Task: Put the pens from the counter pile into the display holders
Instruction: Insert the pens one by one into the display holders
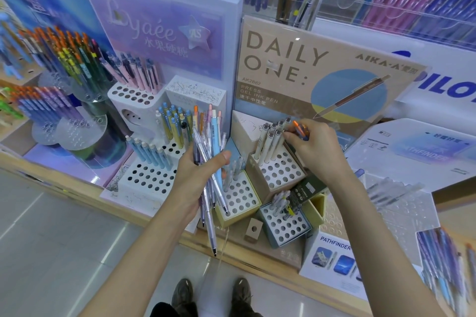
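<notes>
My left hand [199,180] grips a bundle of pens [210,152], mostly clear and pastel, with their tips pointing down past the counter edge. My right hand [313,148] pinches an orange-capped pen [300,130] just above the beige perforated holder [279,170]. That holder has several grey-white pens [273,139] standing in its back rows. A yellow holder [240,199] and a blue-grey holder [284,225] sit in front of it, each with a few pens and many free holes.
A white perforated holder [150,175] with blue pens stands at the left. Behind are a "Daily One" sign [296,67] and a purple display board [164,31]. Round acrylic stands [77,131] of coloured pens fill the far left. A dark green box [307,190] leans by the beige holder.
</notes>
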Action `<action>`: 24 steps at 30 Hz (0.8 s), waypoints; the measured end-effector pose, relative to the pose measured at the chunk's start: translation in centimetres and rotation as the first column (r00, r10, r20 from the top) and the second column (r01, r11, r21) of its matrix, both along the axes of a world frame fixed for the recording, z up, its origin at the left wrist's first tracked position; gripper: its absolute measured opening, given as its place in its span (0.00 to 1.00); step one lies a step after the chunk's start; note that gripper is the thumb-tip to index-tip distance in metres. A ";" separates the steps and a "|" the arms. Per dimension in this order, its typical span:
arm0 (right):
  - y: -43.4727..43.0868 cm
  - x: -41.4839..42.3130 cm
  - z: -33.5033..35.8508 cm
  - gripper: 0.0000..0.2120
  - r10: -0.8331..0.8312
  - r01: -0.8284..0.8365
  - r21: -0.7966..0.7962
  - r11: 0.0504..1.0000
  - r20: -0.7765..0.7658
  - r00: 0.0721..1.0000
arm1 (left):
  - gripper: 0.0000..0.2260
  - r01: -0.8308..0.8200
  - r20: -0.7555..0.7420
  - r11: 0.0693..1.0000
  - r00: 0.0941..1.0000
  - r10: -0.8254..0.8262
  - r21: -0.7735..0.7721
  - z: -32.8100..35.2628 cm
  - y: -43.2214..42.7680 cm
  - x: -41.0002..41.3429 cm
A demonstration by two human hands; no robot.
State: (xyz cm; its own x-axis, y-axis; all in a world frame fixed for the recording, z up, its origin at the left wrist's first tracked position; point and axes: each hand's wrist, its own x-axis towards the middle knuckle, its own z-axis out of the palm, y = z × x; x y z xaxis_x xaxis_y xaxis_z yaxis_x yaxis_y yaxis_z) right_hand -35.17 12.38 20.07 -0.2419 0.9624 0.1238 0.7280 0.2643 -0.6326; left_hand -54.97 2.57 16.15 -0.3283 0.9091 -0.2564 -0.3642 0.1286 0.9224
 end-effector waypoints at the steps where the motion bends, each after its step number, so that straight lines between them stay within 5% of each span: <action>1: 0.0 0.1 0.0 0.04 0.006 -0.006 0.004 1.000 -0.005 1.000 | 0.15 0.000 0.001 1.000 1.000 0.000 0.002 0.0 -0.1 0.0; 10: -1.0 0.0 0.7 0.09 -0.017 0.012 0.093 0.996 0.048 0.999 | 0.17 -0.006 -0.009 1.000 1.000 0.006 0.004 0.1 -0.5 -0.1; 13: -2.6 -1.4 2.0 0.10 -0.003 0.027 0.173 0.985 -0.137 0.991 | 0.12 -0.007 0.006 1.000 1.000 0.007 -0.003 0.4 -0.9 -0.8; 19: -3.9 -9.7 3.4 0.01 0.065 -0.261 -0.225 0.939 -0.628 0.775 | 0.16 0.065 0.009 0.997 0.998 -0.065 0.031 1.4 -2.7 -4.7; 24: -5.6 -17.2 1.9 0.07 0.028 -0.355 -0.331 0.874 -0.696 0.717 | 0.24 -0.016 -0.087 1.000 0.996 0.018 0.018 1.0 -4.4 -9.8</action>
